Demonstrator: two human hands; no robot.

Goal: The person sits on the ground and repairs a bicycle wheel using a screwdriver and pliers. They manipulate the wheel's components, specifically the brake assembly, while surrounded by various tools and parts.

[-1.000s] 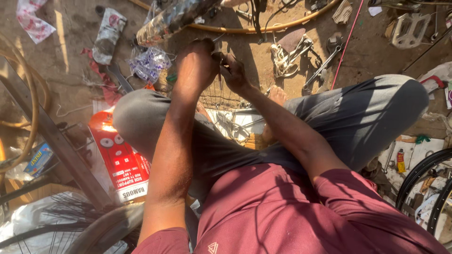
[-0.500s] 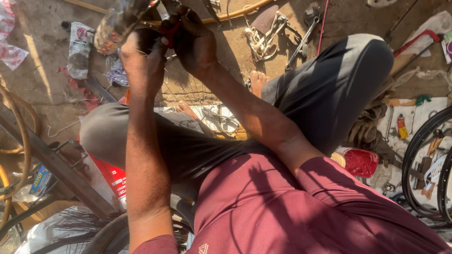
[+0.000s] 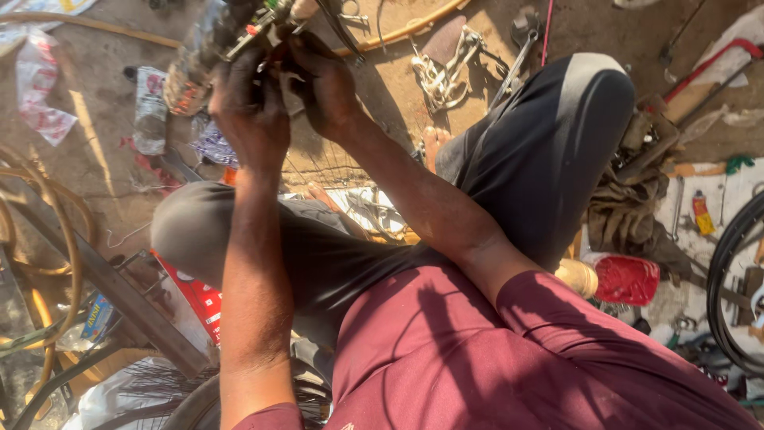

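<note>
Head view: the person sits on bare dirt ground (image 3: 103,159), knees spread, both arms raised toward the top edge of the picture. The left hand (image 3: 247,111) and the right hand (image 3: 322,84) are closed side by side around a small dark metal part (image 3: 267,20) with a reddish piece on it; what kind of part it is cannot be told, since the fingers hide most of it. Both hands look curled tight on it, the left from the near side, the right from the far side, knuckles touching or nearly so. A thin dark cable (image 3: 338,28) runs off the part toward the top edge.

Judged from the grip, the step in hand is close fitting or adjusting of that part, with 1 hand steadying and the other working. The next move seems to call for fine finger force rather than reach, keeping the part still while it is turned or pressed.

About the hands: a crumpled foil wrapper (image 3: 211,147) lies just below the left hand on the ground, a tangle of pale cord (image 3: 438,72) lies to the right of the right hand, and a curved yellow hose (image 3: 414,28) lies near the top edge. A red box (image 3: 199,299) sits under the left knee, and a red lid (image 3: 629,279) lies near the right edge beside a black tyre (image 3: 732,263).
</note>
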